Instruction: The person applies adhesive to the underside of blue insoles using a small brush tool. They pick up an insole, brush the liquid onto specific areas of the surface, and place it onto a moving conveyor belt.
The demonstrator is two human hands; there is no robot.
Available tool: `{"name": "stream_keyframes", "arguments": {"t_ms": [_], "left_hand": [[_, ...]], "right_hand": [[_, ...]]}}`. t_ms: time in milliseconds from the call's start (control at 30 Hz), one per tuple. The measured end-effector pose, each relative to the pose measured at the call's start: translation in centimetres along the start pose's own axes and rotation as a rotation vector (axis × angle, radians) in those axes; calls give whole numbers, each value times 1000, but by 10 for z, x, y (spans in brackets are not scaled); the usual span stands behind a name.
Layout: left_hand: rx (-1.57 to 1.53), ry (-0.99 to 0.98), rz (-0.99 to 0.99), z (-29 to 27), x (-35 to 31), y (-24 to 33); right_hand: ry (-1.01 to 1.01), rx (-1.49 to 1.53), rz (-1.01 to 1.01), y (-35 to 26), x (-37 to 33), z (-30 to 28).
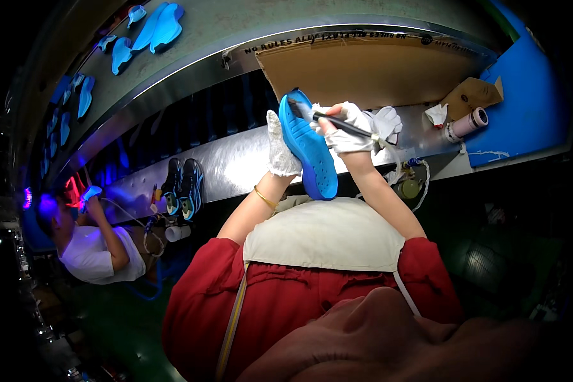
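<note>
A blue shoe sole point(310, 149) is slanting above the table point(235, 159), directly in front of your apron point(325, 235). Your gloved left hand point(282, 149) is holding its left side, the fingers pointing upward and lying close together. Your right hand point(350, 130), its bare fingertips showing beyond a white glove, is pinching a black-handled brush point(356, 129), tilting the bristles onto the sole's upper end. Both your forearms are reaching forward. The sole is hiding part of your left grip, and the bristle tips are looking blurred.
</note>
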State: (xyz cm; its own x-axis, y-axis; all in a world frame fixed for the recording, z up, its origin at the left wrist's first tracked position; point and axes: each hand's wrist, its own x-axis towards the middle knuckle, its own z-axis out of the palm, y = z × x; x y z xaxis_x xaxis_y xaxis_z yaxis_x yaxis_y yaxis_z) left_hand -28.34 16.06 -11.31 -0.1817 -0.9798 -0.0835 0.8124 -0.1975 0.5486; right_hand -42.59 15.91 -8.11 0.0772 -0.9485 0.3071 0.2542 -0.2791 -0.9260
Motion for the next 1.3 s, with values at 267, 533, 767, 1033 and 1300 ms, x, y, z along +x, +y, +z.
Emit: {"name": "stream_keyframes", "arguments": {"t_ms": [267,533,767,1033,1300], "left_hand": [[10,45,-85,-3,-4,22],[14,-22,-107,-8,-9,33],[168,-19,-214,-21,-51,6],[202,17,-196,-33,-28,1],[-219,-305,-77,-13,4,18]], "right_hand": [[-121,-17,31,8,-15,-1],[-148,-57,128,2,-35,-3],[-96,191,419,6,-50,-25],[-135,193,288,7,-42,-28],[-199,-103,-42,-1,-29,-4]]}}
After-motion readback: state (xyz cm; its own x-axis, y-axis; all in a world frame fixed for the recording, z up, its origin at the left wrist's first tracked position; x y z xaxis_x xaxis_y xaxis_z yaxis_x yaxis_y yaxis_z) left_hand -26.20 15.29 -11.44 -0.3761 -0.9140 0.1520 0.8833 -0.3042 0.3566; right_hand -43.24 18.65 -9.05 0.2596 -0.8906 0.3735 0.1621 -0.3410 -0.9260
